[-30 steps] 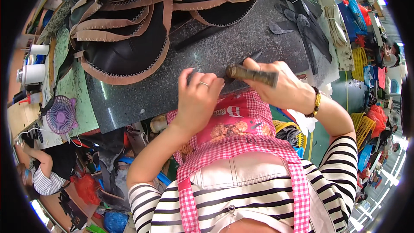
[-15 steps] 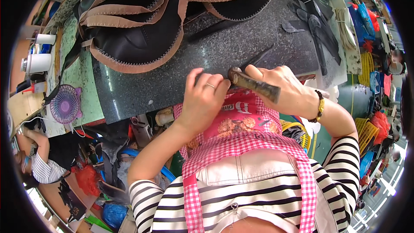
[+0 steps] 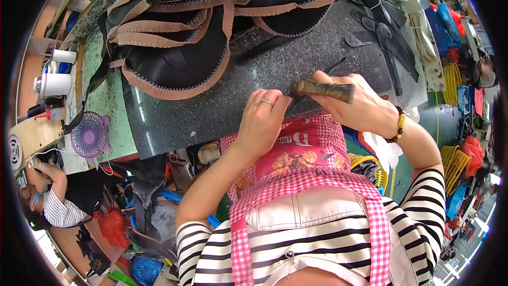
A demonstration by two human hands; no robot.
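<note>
My right hand (image 3: 365, 100) is closed around a hammer (image 3: 328, 91), whose worn brownish head shows above the fingers; its handle is hidden in my grip. A narrow black strip (image 3: 330, 68) lies at the near part of the dark tabletop (image 3: 211, 114), partly under the hammer. My left hand (image 3: 262, 119), wearing a ring, has its fingers pressed together on the strip's near end, just left of the hammer. Past my hands, black leather-like pieces (image 3: 174, 66) with tan zigzag-stitched borders are piled at the far left of the table.
Loose black strips and cut pieces (image 3: 389, 42) lie at the table's right side. A purple fan (image 3: 89, 134) and white thread spools (image 3: 55, 85) stand at the left. Yellow baskets (image 3: 453, 167) are at the far right. Another person (image 3: 61, 201) sits at lower left.
The view has shifted slightly. My right hand has moved the hammer a little away from my body, and its head now lies more level. My left hand has followed, staying close beside it.
</note>
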